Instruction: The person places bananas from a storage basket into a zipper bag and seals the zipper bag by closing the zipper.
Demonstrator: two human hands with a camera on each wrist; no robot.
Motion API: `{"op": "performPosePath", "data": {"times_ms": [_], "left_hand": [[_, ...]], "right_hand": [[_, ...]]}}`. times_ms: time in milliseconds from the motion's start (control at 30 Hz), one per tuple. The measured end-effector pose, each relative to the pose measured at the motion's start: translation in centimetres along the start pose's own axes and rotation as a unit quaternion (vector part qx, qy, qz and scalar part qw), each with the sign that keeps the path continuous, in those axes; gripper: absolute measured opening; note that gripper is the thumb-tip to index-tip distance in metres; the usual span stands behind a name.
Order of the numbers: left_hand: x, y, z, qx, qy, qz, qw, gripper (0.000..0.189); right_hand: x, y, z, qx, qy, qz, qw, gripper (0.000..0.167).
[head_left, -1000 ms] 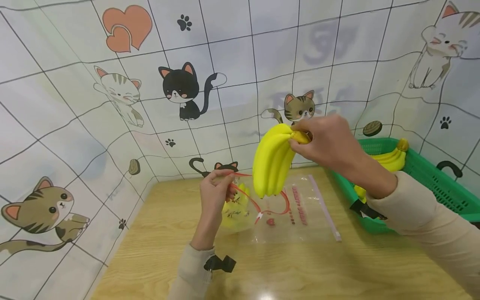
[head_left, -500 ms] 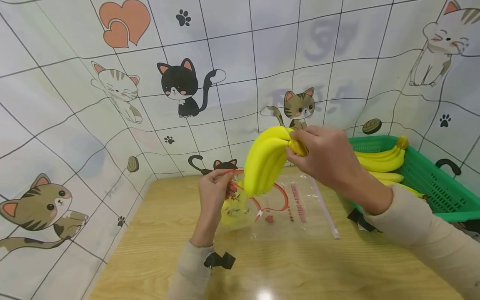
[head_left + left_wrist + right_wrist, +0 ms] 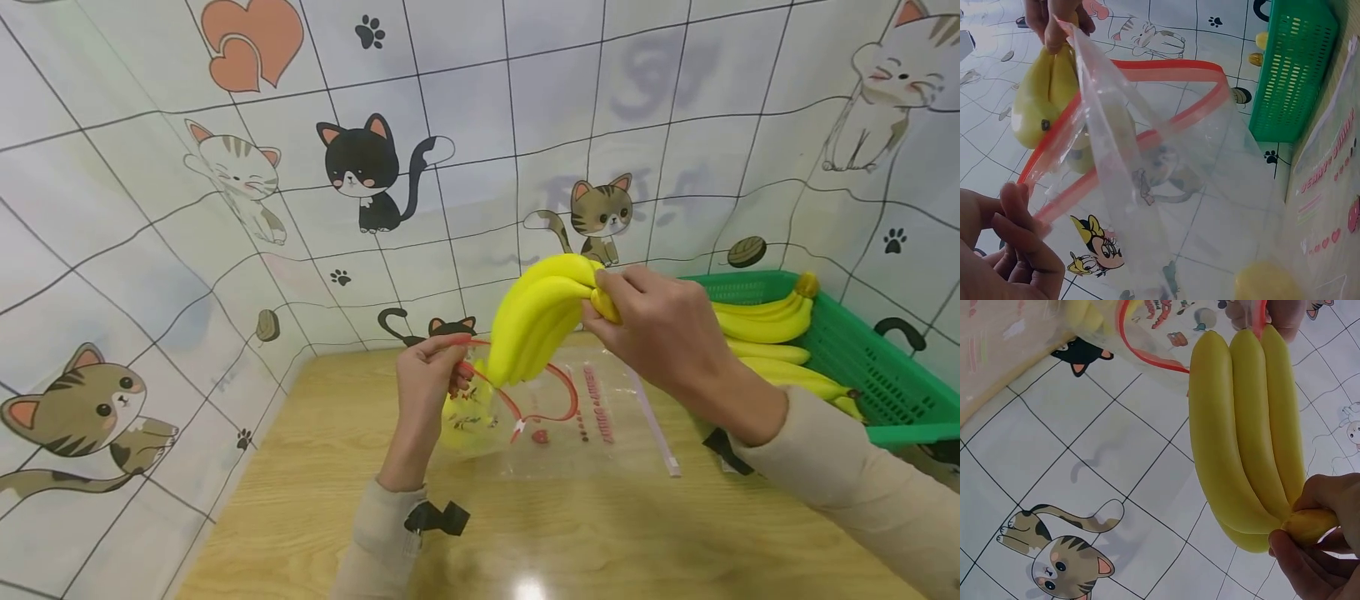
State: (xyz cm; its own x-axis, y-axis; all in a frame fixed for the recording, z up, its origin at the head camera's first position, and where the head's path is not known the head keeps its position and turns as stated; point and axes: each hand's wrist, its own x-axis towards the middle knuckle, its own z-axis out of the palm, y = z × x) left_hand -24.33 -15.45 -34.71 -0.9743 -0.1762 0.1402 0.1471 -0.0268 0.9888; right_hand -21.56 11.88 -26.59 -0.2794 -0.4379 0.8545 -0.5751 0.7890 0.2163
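Observation:
My right hand (image 3: 656, 321) pinches the stem of a yellow banana bunch (image 3: 536, 312), whose tips point down and left over the mouth of a clear zip bag (image 3: 1210, 169). My left hand (image 3: 427, 375) pinches the red zip edge of that bag, which stands spread into a loop. Something yellow lies inside the bag, blurred through the plastic. In the right wrist view the bunch (image 3: 1244, 431) has its tips beside the red rim. Cartoon figures are printed on the bag.
Right of the hands, a green basket (image 3: 885, 375) holds more bananas (image 3: 772, 321). A flat clear bag with a lilac zip (image 3: 652, 425) lies on the wooden table (image 3: 315, 500). A cat-print sheet (image 3: 480, 208) lines the back and sides.
The banana bunch has shifted a little left and tilted, its tips nearer the red bag mouth. The left hand has stayed on the bag's edge.

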Motion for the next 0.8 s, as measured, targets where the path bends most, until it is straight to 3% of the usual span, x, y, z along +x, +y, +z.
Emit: {"op": "performPosePath", "data": {"times_ms": [467,800], "left_hand": [[0.0,0.5,-0.2,-0.015,-0.036,-0.015,0.9991,0.02],[-0.1,0.0,0.1,0.03,0.004,0.015,0.9994,0.013]], "right_hand": [[-0.7,0.9,0.0,-0.015,0.014,0.007,0.9998,0.021],[-1.1,-0.8,0.8,-0.009,0.045,-0.008,0.9989,0.025]]}}
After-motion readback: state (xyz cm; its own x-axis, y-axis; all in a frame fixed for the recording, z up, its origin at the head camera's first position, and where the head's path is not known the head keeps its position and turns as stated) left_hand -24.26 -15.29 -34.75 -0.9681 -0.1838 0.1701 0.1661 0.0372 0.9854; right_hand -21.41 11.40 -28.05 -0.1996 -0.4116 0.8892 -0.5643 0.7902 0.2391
